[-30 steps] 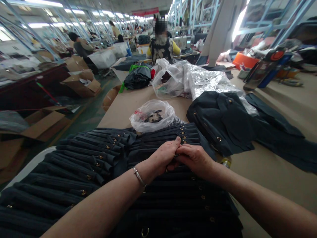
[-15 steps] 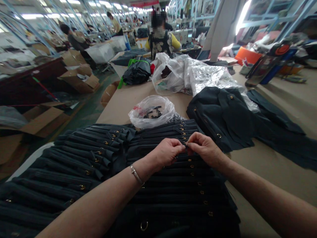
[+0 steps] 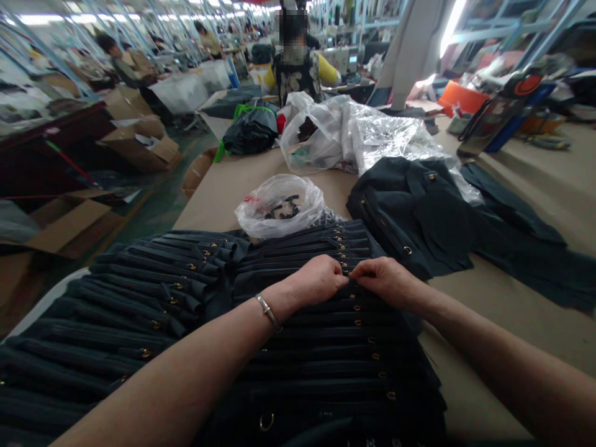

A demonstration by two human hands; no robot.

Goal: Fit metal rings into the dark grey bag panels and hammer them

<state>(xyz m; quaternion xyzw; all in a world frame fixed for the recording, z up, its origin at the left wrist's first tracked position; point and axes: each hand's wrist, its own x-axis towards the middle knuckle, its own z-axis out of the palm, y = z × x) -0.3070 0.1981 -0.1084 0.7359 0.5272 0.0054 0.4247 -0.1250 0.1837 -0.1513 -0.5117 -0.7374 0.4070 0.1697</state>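
Note:
Dark pieces of fabric with zippers (image 3: 307, 338) lie overlapped in a long row in front of me, gold-coloured zipper pulls (image 3: 358, 323) lined up along their right side. My left hand (image 3: 321, 280) is closed in a pinch over this row, a metal bangle on its wrist. Facing it, my right hand (image 3: 379, 279) pinches with thumb and forefinger. The fingertips of both hands almost meet at one small gold zipper pull (image 3: 347, 273), mostly hidden by the fingers. To the left, a second row of similar dark pieces (image 3: 139, 298) fans out.
Beyond the rows sits an open clear plastic bag (image 3: 284, 208) holding small black pieces. Dark garment pieces (image 3: 410, 217) lie at right, with a bottle (image 3: 493, 121) farther back. Large plastic bags (image 3: 326, 130) rest at the table's far end. A co-worker (image 3: 298, 68) sits beyond. Cardboard boxes (image 3: 139, 146) stand at left.
Both hands stay at the same spot in the row, fingertips lowered closer to the fabric. The left wrist has turned over slightly. The whole view has shifted a little.

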